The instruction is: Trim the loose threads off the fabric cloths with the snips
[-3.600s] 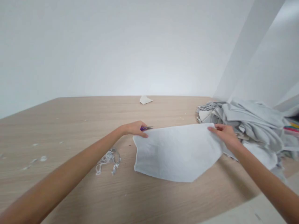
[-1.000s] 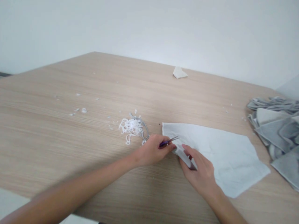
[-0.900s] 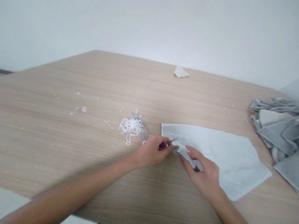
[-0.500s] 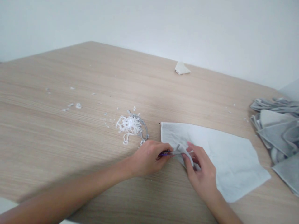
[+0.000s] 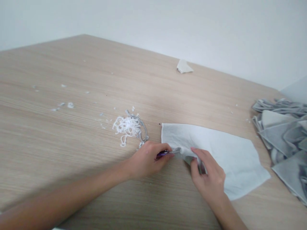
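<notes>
A pale grey-white piece of cloth (image 5: 230,156) lies on the table, its near left edge lifted in a fold. My left hand (image 5: 152,158) is closed around a small purple-handled metal tool (image 5: 163,154), mostly hidden by the fingers. The tool's thin metallic tip reaches right to the folded edge; its exact kind cannot be made out. On the other side of the fold, my right hand (image 5: 208,172) pinches the cloth between thumb and fingers. Just beyond my left hand sits a tangle of white threads (image 5: 127,126) with a grey cord (image 5: 144,129) curled along its right side.
A pile of grey and cream cloth pieces (image 5: 283,134) occupies the right side of the wooden table (image 5: 83,137). Near the far edge, by the white wall, lies a small cream scrap (image 5: 184,67). Bits of lint (image 5: 70,105) are scattered at the left.
The view has shifted slightly, so everything appears a little further left and higher. My right hand has turned the pinched cloth edge flatter, with the tool's tip still at the fold.
</notes>
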Motion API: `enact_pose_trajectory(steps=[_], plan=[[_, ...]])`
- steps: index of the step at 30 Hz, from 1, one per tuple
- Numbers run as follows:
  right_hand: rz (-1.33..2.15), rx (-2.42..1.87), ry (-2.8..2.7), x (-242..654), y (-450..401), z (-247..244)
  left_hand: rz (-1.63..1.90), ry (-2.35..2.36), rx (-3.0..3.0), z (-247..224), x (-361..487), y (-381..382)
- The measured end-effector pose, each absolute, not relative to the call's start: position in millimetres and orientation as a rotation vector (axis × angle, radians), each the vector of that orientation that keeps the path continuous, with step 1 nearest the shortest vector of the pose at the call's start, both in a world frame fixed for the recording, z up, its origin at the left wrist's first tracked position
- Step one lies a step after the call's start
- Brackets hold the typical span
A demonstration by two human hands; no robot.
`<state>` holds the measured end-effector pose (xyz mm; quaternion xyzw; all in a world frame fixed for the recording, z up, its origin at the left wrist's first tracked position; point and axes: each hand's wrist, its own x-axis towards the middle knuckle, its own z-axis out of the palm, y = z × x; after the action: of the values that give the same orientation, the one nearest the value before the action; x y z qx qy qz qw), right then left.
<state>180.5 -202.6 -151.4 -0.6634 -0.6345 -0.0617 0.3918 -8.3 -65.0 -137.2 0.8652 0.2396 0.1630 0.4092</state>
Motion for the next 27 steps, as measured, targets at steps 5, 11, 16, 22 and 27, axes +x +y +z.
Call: enact_pose_trajectory(steps=[5,11,16,22,27], plan=[[0.313,-1.75,-1.393,187,-205,-144,0.375,0.64,2.122,-134,-8,-62],[0.763,-1.628,-1.23,196,-204,-147,0.379,0.636,2.082,-128,-9,-61],[0.942,-1.46,-1.262,202,-201,-150,0.367,0.628,2.016,-127,-9,-62],[1.06,-1.391,-1.244,203,-199,-150,0.4,0.507,1.777,-117,-13,-63],[1.071,-1.438,-1.175,202,-199,-149,0.398,0.443,1.634,-104,-19,-62]])
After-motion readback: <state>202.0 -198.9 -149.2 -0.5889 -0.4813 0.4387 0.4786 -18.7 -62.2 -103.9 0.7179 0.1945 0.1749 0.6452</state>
